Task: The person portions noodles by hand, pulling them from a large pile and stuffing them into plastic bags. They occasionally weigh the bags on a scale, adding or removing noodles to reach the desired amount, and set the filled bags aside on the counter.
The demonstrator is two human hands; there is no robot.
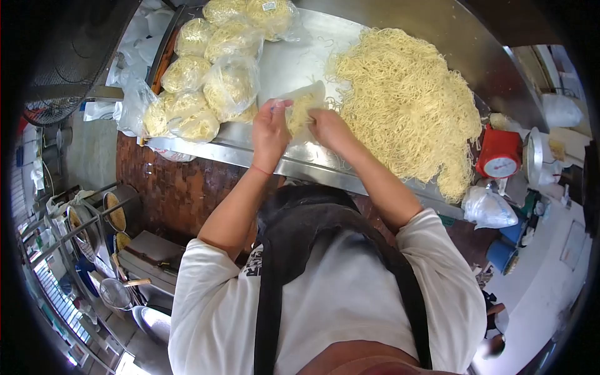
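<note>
A clear plastic bag of noodles [301,112] is held up between my two hands over the metal table. My left hand [272,132] is closed on the bag's left side. On its right side, the curled fingers of my right hand [329,129] grip the plastic, slightly blurred. A large heap of loose yellow noodles [409,100] lies on the table to the right of my hands. Left of them, several filled bags of noodles [225,84] are piled together, one bearing a small label.
Loose strands lie on the metal table [300,59]. Past the heap stand a red dial scale [500,154] and a stuffed plastic bag [489,207]. A fan [59,78] is at far left; a strainer [115,292] hangs lower left. Another person [498,319] appears lower right.
</note>
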